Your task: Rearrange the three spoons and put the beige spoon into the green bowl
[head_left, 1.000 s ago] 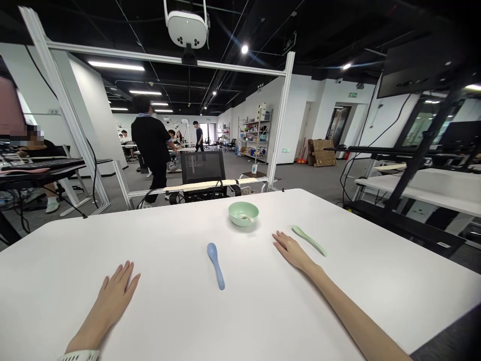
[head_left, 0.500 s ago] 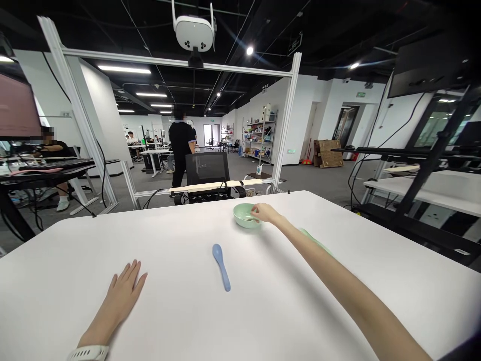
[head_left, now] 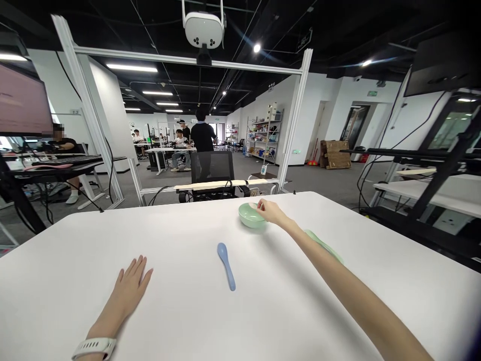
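At the far side of the white table (head_left: pixel 180 311), my right hand (head_left: pixel 272 211) reaches over the right rim of a light green bowl (head_left: pixel 250 216). Its thumb and fingers are pinched together at the bowl. A small reddish spot shows at the fingertips, too small to name. Whether the fingers touch the rim I cannot tell. My left hand (head_left: pixel 130 286) lies flat on the table with fingers apart, holding nothing, a pale watch strap on its wrist. Between the hands lies a blue spoon (head_left: pixel 226 266). Partly behind my right forearm is a light green utensil (head_left: pixel 323 244).
Past the table's far edge stand a black mesh chair (head_left: pixel 212 168) and a metal frame (head_left: pixel 304 100) carrying a white device (head_left: pixel 204 31). A person in black (head_left: pixel 203 135) stands farther back. Monitors and desks flank both sides.
The view has shifted slightly, so the table things appear farther right. My right fingertips have risen a little from inside the bowl. My left hand stays flat. The spoon keeps its place.
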Demonstrator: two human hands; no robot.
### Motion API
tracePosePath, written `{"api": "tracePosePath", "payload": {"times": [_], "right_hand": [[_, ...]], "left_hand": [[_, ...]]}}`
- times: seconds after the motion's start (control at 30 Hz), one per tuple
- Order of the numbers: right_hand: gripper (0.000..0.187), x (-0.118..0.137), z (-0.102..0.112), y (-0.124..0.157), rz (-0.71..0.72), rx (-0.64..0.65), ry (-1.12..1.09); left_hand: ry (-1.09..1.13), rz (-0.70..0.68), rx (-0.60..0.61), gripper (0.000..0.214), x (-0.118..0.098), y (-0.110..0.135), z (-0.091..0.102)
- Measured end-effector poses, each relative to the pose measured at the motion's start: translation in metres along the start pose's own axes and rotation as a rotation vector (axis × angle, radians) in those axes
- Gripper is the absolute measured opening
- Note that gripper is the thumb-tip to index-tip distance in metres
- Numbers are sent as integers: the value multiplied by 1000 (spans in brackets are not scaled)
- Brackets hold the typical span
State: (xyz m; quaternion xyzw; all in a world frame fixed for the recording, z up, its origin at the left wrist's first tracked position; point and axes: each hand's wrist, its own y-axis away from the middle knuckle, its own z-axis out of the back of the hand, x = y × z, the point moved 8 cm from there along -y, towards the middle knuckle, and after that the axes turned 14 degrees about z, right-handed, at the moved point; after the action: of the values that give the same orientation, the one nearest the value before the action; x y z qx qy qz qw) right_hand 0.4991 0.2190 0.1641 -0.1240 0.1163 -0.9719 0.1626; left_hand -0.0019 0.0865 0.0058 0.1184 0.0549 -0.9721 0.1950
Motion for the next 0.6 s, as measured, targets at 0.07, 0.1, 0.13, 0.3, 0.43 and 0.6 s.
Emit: {"api": "tracePosePath", "payload": {"times": [0.07,0.1,0.13,0.3,0.43,0.6], "right_hand": [[11,4,11,28,61,-143,-20],[8,7,13,44,93,-204,-27],[6,9,12,61,119,-243,-32],[5,10,-35,128,81,-186,-71],[8,8,-61,148,1,-148,-117],[5,6,-62,152,-35,-169,-180]], "left_hand": [[8,-6,-16,78,1,-1,0],[11,-11,-19,78,1,-1,0],[11,-16,-20,78,1,-1,0],[15,-23,-30,80,0,-1,2],[25,-19,-12,82,-1,-1,2],[55,-14,-33,79,2,-2,3]]}}
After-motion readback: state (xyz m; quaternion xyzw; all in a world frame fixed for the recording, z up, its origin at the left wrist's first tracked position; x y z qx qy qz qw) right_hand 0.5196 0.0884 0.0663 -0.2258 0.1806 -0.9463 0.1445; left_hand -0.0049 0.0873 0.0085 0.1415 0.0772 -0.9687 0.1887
